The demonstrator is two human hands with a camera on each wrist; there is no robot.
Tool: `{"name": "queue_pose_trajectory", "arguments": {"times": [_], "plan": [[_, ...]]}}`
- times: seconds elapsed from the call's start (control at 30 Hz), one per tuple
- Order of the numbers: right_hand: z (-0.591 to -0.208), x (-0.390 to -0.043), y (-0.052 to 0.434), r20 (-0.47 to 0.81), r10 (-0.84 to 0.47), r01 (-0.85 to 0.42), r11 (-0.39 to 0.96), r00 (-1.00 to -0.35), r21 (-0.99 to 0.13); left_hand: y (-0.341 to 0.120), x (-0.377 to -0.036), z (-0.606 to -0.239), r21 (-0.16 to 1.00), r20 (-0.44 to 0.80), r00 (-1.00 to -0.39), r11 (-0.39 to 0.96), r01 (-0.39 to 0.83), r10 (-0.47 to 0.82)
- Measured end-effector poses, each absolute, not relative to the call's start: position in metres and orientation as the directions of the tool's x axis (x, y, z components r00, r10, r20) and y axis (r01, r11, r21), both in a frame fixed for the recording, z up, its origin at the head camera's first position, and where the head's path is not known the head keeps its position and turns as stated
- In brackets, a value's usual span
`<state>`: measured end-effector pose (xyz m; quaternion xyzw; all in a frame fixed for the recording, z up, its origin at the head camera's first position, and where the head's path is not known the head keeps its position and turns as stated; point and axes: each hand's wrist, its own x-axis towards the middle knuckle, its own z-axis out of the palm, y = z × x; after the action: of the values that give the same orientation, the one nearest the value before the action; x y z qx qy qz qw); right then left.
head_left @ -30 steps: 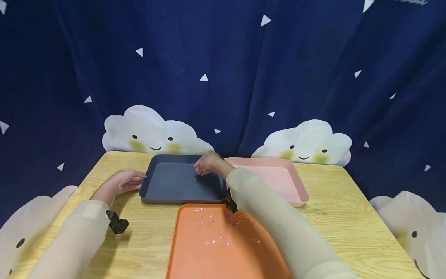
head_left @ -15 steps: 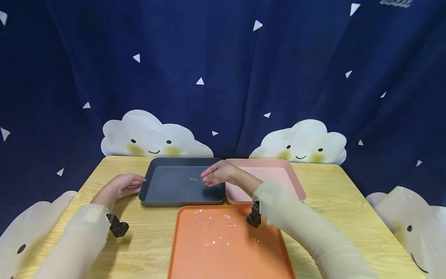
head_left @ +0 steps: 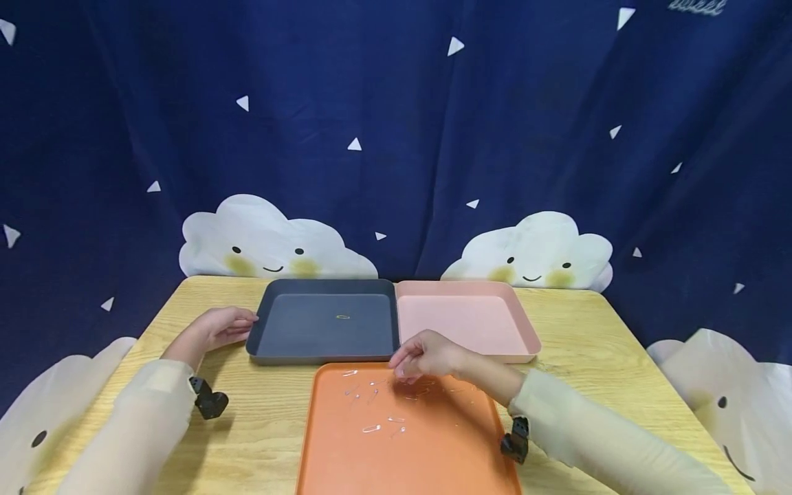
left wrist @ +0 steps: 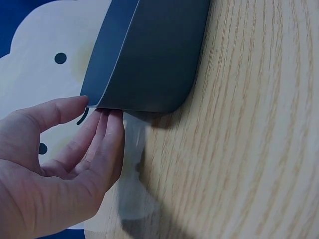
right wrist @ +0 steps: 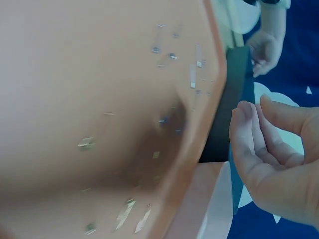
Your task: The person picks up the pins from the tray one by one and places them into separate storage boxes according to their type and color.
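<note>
Orange tray [head_left: 433,454] held scattered safety pins [head_left: 372,429]; the right hand [head_left: 427,356], fingers loosely curled and empty at twelve o'clock, should pinch one pin cleanly, while the left hand [head_left: 216,326] touched the grey tray [head_left: 322,337].

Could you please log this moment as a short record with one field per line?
Left hand: left hand rests its fingers against the left rim of the grey tray
Right hand: right hand hovers over the far end of the orange tray, fingers loosely curled, nothing visibly held
Orange tray contents: small safety pins scattered
Grey tray contents: one gold pin
Pink tray: pink tray beside the grey one, nothing seen in it
Surface: wooden table
</note>
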<state>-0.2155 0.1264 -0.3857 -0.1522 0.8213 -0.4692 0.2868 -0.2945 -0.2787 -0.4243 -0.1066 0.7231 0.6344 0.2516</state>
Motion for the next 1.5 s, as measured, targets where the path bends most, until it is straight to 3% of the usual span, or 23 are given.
{"name": "queue_pose_trajectory", "arguments": {"times": [0.6,0.83,1.13,1.33,1.5], "plan": [[-0.402,-0.168,0.190,-0.201,-0.580,-0.291,0.642,-0.789,-0.710,-0.276,-0.299,-0.418,0.850,-0.517,-0.844,0.210,-0.484,0.146],[-0.414,-0.161,0.196,-0.090,-0.618,-0.486,0.692,-0.781,-0.534,-0.277,-0.299,-0.421,0.853,-0.514,-0.842,0.204,-0.481,0.163],[-0.421,-0.151,0.188,-0.086,-0.604,-0.507,0.730,-0.792,-0.458,-0.279,-0.295,-0.422,0.847,-0.525,-0.836,0.192,-0.495,0.163],[-0.417,-0.153,0.184,-0.131,-0.633,-0.561,0.749,-0.763,-0.352,-0.280,-0.298,-0.421,0.844,-0.533,-0.831,0.180,-0.506,0.159],[-0.414,-0.155,0.188,-0.174,-0.668,-0.584,0.727,-0.723,-0.362,-0.278,-0.297,-0.422,0.843,-0.532,-0.831,0.193,-0.502,0.162]]}}
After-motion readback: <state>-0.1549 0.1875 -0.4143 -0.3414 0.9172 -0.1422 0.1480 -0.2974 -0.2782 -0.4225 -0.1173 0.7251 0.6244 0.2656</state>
